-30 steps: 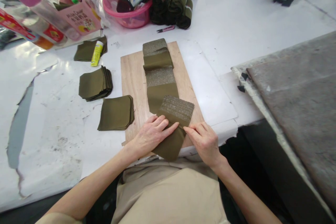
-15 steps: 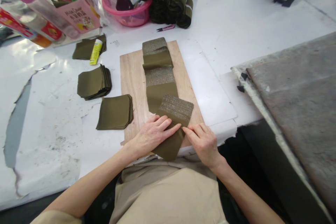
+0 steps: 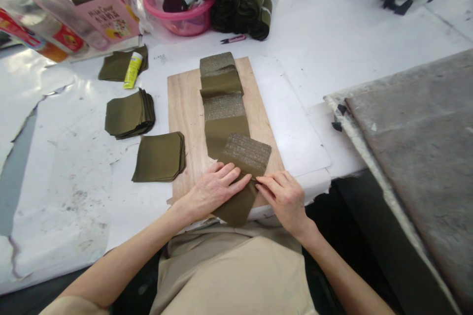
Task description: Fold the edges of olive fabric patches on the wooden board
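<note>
A long olive-green fabric strip (image 3: 226, 130) with glittery sections runs down a wooden board (image 3: 185, 108). Its near end is folded, and a glittery panel (image 3: 247, 152) lies slanted on top. My left hand (image 3: 214, 189) lies flat on the near fold with fingers stretched out, pressing the cloth. My right hand (image 3: 284, 197) is beside it, fingers together, pinching the edge of the fold where the glittery panel meets the plain cloth.
Two stacks of olive fabric squares (image 3: 158, 156) (image 3: 127, 114) lie left of the board. A yellow glue tube (image 3: 132, 70), a pink basin (image 3: 177, 2) of tools, rolled olive fabric bundles (image 3: 244, 2), small snips (image 3: 232, 39) and a grey padded surface (image 3: 417, 128) at the right surround it.
My right hand's fingertips crept slightly left along the fold toward my left hand. The view drifted a little; the cloth stays in place.
</note>
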`<state>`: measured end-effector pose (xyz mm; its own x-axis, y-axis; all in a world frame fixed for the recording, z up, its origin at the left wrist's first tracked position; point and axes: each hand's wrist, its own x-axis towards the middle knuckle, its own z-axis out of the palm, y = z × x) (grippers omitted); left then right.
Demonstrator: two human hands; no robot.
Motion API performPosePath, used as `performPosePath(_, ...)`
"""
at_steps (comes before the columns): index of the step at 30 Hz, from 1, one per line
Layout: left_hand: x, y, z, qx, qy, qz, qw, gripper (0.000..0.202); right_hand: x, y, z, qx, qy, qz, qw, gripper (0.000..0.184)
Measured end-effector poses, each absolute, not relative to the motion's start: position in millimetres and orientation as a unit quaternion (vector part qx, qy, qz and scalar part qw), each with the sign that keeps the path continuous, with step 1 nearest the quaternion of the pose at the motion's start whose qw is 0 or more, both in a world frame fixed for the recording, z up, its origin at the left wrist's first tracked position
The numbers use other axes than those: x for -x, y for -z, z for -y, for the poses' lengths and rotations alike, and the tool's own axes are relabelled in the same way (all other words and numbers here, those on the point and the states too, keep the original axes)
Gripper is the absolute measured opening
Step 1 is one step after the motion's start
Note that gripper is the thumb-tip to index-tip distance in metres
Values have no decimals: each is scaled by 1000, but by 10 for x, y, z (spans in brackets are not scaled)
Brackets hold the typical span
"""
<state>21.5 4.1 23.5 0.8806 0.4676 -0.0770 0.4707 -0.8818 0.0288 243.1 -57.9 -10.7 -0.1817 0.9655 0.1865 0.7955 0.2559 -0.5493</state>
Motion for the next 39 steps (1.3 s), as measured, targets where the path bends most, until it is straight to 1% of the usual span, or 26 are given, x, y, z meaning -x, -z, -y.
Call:
performPosePath(4, -188, -151, -26, -973, -13, -231, -15, 27, -2363, 97, 557, 601, -152, 742, 256, 15)
performPosePath(11, -154, -101, -39, -975, -18, -220, -28, 31, -2302, 96, 522, 620, -145, 728, 255, 12)
performPosePath(16, -142, -80, -25, -973, -31, -229, -27, 28, -2295, 106, 523, 621, -149, 722, 266, 14)
performPosePath(26, -134, -72, -4, -971, -43, -235, -21, 27, -2396, 136, 529, 582, -205, 731, 290, 14)
performPosePath(32, -134, -98, -10, -972, -56, -228, 10, 27, -2360, 146, 539, 595, -165, 737, 277, 13)
performPosePath(39, -105, -22, -11, -971, -64, -229, 14, 20, -2334, 134, 541, 589, -134, 747, 277, 12)
